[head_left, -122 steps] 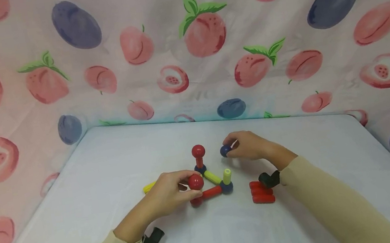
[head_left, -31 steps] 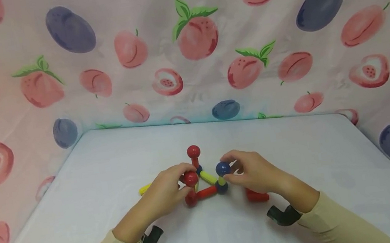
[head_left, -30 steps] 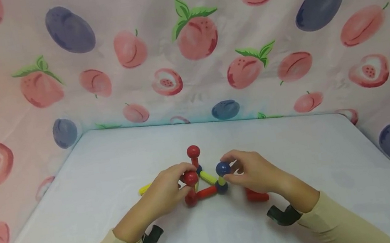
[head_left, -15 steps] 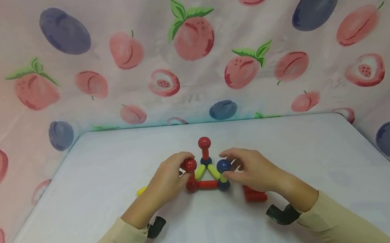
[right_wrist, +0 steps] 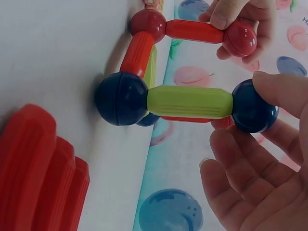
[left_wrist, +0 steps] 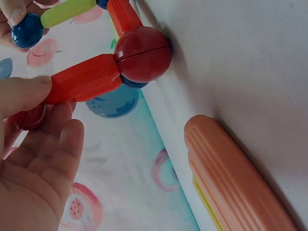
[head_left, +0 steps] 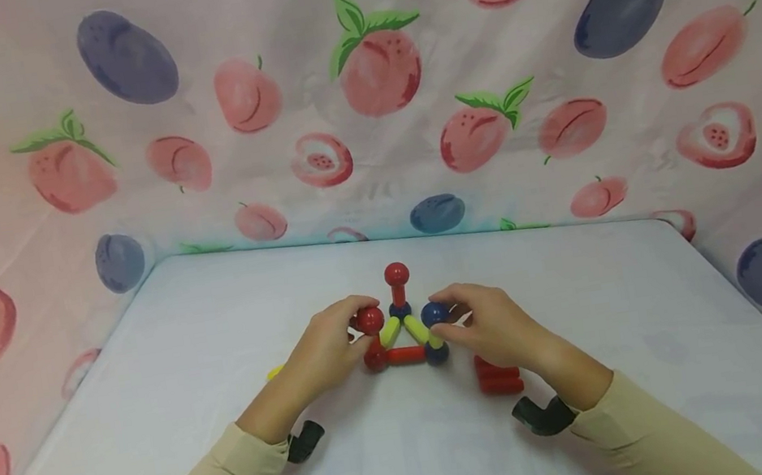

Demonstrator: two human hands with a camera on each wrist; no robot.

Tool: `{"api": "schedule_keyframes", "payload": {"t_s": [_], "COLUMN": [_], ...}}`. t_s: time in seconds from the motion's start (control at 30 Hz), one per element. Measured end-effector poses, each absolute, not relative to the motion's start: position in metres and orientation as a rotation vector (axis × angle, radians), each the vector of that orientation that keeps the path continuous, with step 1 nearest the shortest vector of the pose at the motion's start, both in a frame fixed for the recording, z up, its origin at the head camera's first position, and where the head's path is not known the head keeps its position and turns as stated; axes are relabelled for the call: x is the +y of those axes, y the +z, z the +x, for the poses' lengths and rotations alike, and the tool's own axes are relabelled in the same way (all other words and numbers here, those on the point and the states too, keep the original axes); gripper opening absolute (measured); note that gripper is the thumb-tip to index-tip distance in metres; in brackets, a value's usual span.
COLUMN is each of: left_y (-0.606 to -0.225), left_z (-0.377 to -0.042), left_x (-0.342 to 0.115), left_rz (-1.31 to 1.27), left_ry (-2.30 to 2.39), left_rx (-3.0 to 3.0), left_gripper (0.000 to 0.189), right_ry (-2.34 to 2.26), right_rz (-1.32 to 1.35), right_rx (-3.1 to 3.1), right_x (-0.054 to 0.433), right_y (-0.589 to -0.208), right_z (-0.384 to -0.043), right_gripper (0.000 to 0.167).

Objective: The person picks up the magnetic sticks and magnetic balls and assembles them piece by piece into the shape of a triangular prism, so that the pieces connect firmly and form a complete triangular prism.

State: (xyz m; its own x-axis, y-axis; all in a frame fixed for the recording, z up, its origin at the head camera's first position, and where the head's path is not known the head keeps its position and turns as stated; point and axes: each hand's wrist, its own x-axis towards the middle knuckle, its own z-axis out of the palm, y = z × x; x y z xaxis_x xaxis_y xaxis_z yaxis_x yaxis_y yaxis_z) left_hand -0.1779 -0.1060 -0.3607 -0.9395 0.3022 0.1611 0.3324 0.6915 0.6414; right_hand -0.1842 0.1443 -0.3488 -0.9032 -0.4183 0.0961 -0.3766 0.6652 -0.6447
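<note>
A magnetic ball-and-rod frame stands on the table. Its triangular base has a red front rod (head_left: 406,355), two yellow-green rods (head_left: 391,331), a dark red ball (head_left: 375,358) and two blue balls (head_left: 437,352). My left hand (head_left: 327,348) grips the red ball (head_left: 370,321) atop the left upright red rod (left_wrist: 86,78). With thumb and fingers my right hand (head_left: 496,323) pinches the blue ball (right_wrist: 255,106) on the upright yellow-green rod (right_wrist: 190,102). At the back, another red ball (head_left: 397,274) tops an upright red rod (head_left: 399,295).
Several loose red rods (head_left: 499,376) lie side by side right of the frame, near my right wrist. A yellow rod (head_left: 274,372) shows partly behind my left hand. An orange-pink rod (left_wrist: 236,178) lies near it. A fruit-print cloth (head_left: 382,147) hangs behind the table.
My right hand has brought the blue ball from behind the frame onto the yellow-green upright. The frame has turned, its red front rod now level across the view. My left hand shifted slightly away from me.
</note>
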Motion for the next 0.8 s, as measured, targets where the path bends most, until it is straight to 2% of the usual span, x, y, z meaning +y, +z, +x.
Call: {"api": "schedule_keyframes", "payload": {"t_s": [0.37, 0.63, 0.8], "left_y": [-0.361, -0.361, -0.358], "left_z": [-0.175, -0.171, -0.167], "left_x": [-0.106, -0.117, -0.134], "left_rz": [-0.524, -0.520, -0.508], "left_ry": [-1.114, -1.096, -1.034], "left_rx": [-2.843, -2.863, -2.907], "left_gripper": [0.051, 0.065, 0.052], "right_ry": [-1.082, -1.081, -1.082], "right_rz": [-0.652, -0.627, -0.621], "right_rx": [2.818, 2.811, 2.808], "right_x": [0.143, 0.143, 0.143], "right_y": [-0.349, -0.349, -0.349], "right_z": [-0.183, -0.184, -0.183], "right_gripper": [0.044, 0.046, 0.046]}}
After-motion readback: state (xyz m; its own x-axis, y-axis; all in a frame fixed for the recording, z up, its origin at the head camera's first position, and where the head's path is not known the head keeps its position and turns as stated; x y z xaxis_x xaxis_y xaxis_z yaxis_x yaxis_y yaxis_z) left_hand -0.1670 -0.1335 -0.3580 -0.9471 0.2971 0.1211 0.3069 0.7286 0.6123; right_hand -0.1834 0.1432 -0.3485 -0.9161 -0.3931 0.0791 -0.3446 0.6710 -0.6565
